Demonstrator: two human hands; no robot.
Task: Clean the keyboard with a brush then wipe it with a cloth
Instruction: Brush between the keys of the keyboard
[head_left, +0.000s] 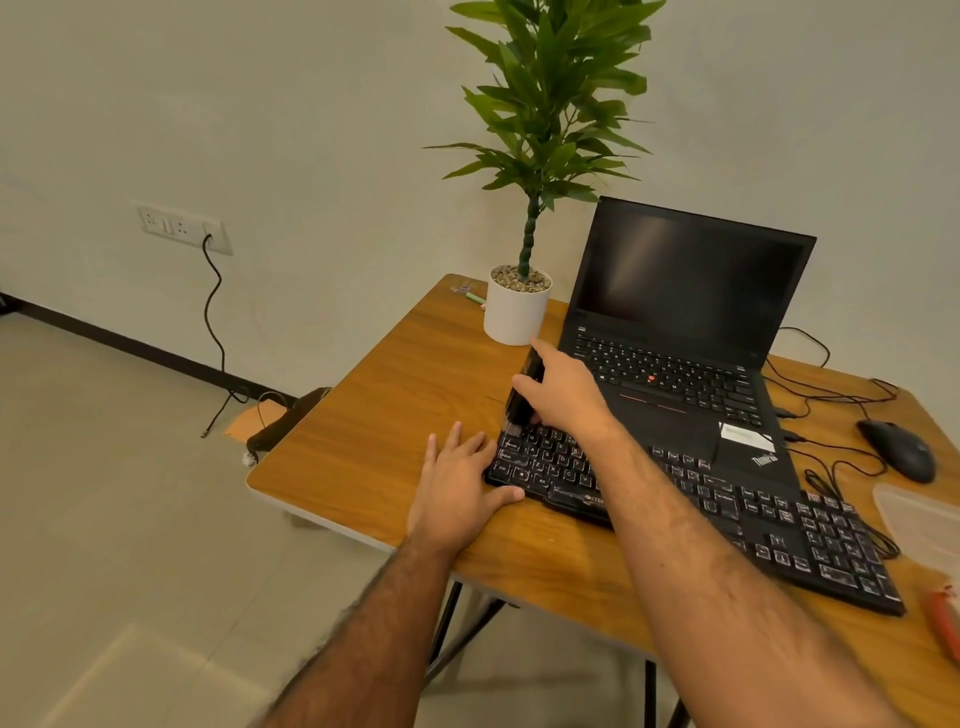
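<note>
My left hand (460, 486) lies flat at the keyboard (727, 512) left end, fingers straight and slightly spread, thumb at its front edge. Keyboard sits on the table (395, 395), in front of the laptop (691, 332). Right hand (563, 389) grips the brush (522, 397), bristles on top-left keys. Plant (519, 306) behind.

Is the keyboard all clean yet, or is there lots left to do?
Not yet. The brushing is in hand: the right hand holds the black brush with its bristles on the keyboard at its left end, while the left hand rests flat against that end. Nothing shows which keys have already been brushed. The wiping is still to come, and no cloth can be clearly made out on the table.
</note>
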